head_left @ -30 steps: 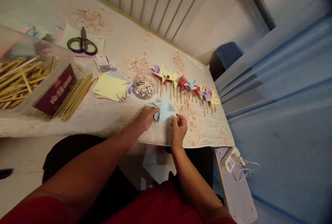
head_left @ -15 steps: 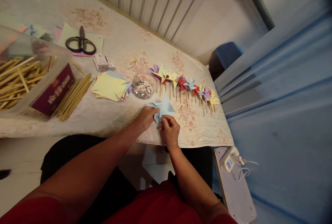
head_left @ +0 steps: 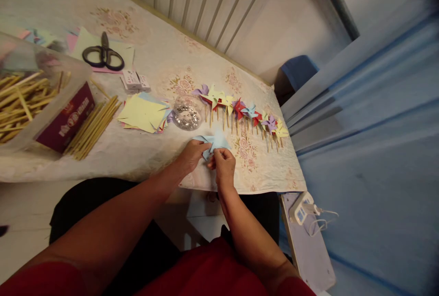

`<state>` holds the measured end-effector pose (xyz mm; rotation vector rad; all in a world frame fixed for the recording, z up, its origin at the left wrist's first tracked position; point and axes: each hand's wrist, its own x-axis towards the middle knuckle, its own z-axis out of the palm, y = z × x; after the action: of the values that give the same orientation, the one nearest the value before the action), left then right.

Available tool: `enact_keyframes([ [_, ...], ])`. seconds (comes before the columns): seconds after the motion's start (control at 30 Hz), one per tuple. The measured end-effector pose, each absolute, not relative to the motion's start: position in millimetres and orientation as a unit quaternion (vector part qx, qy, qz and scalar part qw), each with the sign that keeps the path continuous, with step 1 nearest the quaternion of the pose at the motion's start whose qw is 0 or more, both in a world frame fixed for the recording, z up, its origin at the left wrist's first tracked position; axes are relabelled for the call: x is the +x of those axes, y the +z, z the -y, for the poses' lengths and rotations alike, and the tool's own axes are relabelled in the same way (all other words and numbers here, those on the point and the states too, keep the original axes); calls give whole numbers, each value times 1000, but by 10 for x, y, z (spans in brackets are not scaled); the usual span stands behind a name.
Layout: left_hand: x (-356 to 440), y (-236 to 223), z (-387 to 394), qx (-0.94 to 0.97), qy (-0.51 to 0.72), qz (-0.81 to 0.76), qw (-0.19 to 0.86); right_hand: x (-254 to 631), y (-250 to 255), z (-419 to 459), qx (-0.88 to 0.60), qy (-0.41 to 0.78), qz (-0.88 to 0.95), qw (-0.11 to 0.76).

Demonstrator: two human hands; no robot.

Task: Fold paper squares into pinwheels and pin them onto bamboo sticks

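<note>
Clock: the blue paper sits at the centre of the dial, twelve pointing to the top of the head view.
Blue paper (head_left: 220, 140): here it is, pinwheel-shaped with folded blades, held over the near part of the flowered tablecloth (head_left: 202, 58).
Left hand (head_left: 192, 153): in from eight o'clock, clamped on the blue paper, thumb on top.
Right hand (head_left: 224, 164): at five o'clock, fingers bent and drawn close together at the paper's near edge; whether they pinch it, one cannot tell.
Clear dish (head_left: 188, 113): between ten and eleven, near the paper, small shiny pieces inside.
Paper stack (head_left: 146, 112): out at ten, yellow sheet uppermost, other colours peeking out.
Scissors (head_left: 104, 55): farther out between ten and eleven, lying on coloured sheets (head_left: 124, 54), with small white boxes (head_left: 132, 80) just beside.
Loose sticks (head_left: 92, 129): at nine, bundled along the plastic tub (head_left: 77, 76), which holds plenty more.
Pinwheels (head_left: 250, 112): a bright row on sticks, sweeping from about twelve round to nearly three, in purple, yellow, red and blue.
Power strip (head_left: 302, 208): at four, beyond the cloth, white cable attached.
Blue curtain (head_left: 370, 150): hanging out at three.
</note>
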<state>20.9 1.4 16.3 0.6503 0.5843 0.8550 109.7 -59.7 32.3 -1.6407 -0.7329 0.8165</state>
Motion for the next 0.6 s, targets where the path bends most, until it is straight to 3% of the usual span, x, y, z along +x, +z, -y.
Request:
enact_keyframes([
  [0.6, 209, 98, -31, 334, 409, -327, 784, 1094, 306, 574, -695, 351, 302, 550],
])
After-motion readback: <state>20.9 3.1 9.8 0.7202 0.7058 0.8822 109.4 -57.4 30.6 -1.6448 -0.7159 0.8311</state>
